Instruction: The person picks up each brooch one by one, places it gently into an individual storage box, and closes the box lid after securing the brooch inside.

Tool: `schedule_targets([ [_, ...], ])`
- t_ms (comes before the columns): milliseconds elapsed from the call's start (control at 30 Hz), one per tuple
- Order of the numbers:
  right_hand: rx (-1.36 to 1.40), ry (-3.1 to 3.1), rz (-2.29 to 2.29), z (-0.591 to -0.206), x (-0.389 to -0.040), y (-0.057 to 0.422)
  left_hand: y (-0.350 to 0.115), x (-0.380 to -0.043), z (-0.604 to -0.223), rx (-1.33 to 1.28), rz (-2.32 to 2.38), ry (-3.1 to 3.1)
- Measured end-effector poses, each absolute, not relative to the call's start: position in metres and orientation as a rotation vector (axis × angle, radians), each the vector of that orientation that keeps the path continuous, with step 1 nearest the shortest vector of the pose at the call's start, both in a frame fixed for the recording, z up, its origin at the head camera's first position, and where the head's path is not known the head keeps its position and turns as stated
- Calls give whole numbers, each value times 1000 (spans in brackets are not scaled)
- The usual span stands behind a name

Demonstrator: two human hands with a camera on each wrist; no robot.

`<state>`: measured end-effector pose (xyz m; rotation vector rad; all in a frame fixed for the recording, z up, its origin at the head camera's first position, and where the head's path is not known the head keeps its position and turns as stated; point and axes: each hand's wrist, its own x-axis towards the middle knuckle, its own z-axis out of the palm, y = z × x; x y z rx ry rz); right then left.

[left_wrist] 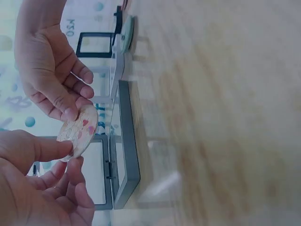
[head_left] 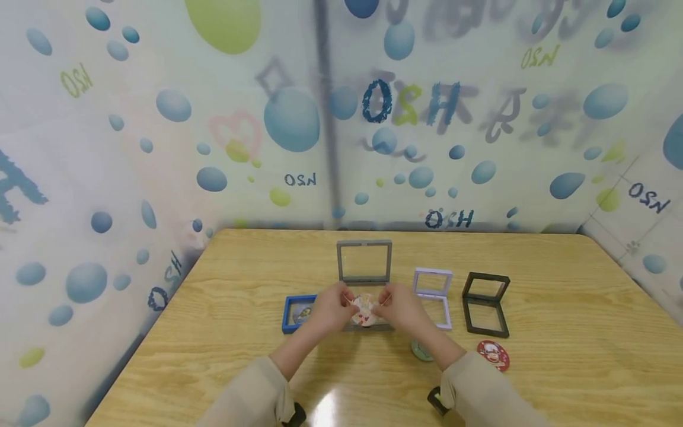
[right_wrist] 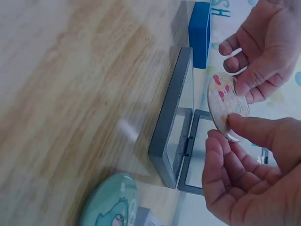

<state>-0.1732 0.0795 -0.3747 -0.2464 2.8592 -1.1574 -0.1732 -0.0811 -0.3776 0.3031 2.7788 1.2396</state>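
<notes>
Head view shows the left hand (head_left: 334,306) and right hand (head_left: 400,305) each pinching one side of a round badge (head_left: 364,309) between thumb and bent fingers. Hands and badge are raised above an unfolded grey display frame (head_left: 364,279) near the desk's (head_left: 576,296) back edge; a blue frame (head_left: 285,315) lies nearer its left edge.

I record the head view as bright and evenly lit, with glare on the tabletop (head_left: 229,356) at bottom centre. I find both wrist views dimmer and hazier, the tabletop softly blurred, a pale reflection streaking each.
</notes>
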Motion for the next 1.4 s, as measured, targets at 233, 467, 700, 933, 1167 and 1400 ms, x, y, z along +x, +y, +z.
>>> schedule_targets([
  [233, -177, 2950, -1142, -384, -188, 75, -75, -190, -383, 201, 1214, 2834],
  [467, -155, 2975, -1106, -392, -194, 74, -73, -199, -392, 211, 1135, 2891],
  [700, -139, 2983, -1037, -396, -196, 73, -71, -203, -395, 243, 1060, 2924],
  [933, -150, 2979, -998, -399, -198, 73, -69, -206, -400, 261, 999, 2951],
  [1167, -172, 2973, -983, -401, -198, 72, -68, -206, -402, 300, 911, 3004],
  [1400, -178, 2960, -995, -399, -196, 73, -69, -209, -400, 275, 850, 3010],
])
